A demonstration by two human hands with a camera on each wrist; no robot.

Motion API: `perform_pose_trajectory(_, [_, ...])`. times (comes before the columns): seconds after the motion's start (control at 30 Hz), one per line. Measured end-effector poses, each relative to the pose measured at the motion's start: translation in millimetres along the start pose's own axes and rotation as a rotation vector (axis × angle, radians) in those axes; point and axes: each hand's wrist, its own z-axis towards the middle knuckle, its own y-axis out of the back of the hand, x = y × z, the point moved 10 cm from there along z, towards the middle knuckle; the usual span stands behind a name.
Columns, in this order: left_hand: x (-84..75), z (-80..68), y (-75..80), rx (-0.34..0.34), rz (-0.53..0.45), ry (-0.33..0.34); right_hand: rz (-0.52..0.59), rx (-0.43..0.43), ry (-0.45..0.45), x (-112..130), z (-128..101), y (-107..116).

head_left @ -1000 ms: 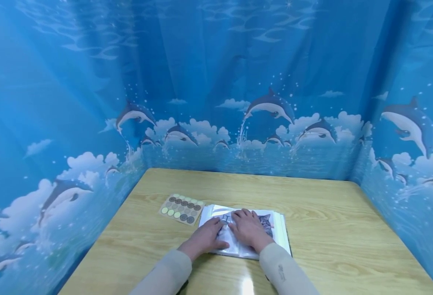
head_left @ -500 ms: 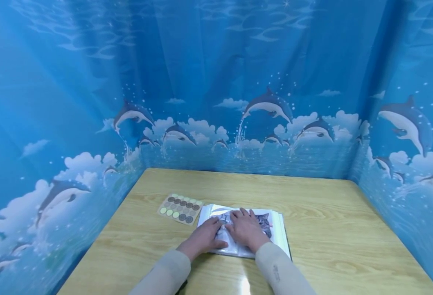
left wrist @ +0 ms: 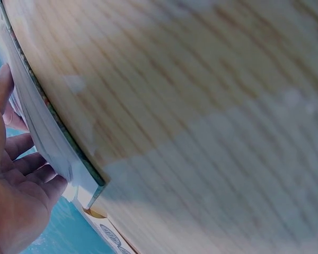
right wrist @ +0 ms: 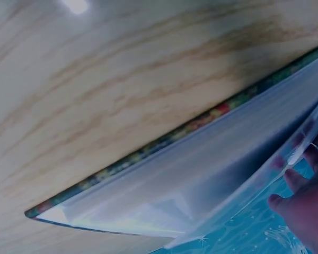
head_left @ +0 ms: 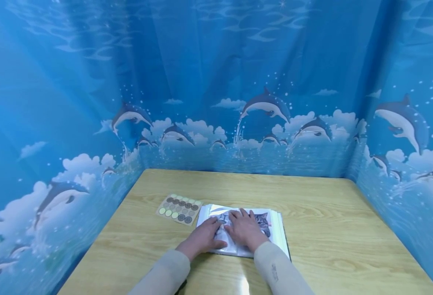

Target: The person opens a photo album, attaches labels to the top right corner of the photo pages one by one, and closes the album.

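A photo album lies spread open on the table, with white pages and glossy clear sleeves. On its right page shows a picture of a striped cat. My left hand rests on the left page, thumb stretched toward the near edge. Over the middle of the album, my right hand lies palm down with fingers extended and hides part of the pictures. In the left wrist view the fingers lie along the page stack. The right wrist view shows the album's colourful cover edge below a bowed stack of pages.
A sheet of round stickers in pale green, brown and grey lies just left of the album. The wood-grain table extends around both. Blue curtains printed with dolphins enclose the table at the back and sides.
The whole head view shifts slightly to the left. Both hands keep nearly the same place on the album, the right one barely shifting leftward with the view.
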Motion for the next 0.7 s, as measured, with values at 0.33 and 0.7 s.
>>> perform_pose_trajectory(0.33, [0.1, -1.5, 1.2, -0.006, 0.004, 0.0, 0.018, 0.016, -0.003, -0.1, 0.1, -1.5])
perform_pose_trajectory(0.7, [1.4, -0.6, -1.2, 0.021, -0.007, 0.016, 0.01, -0.031, 0.016, 1.4, -0.8, -1.3])
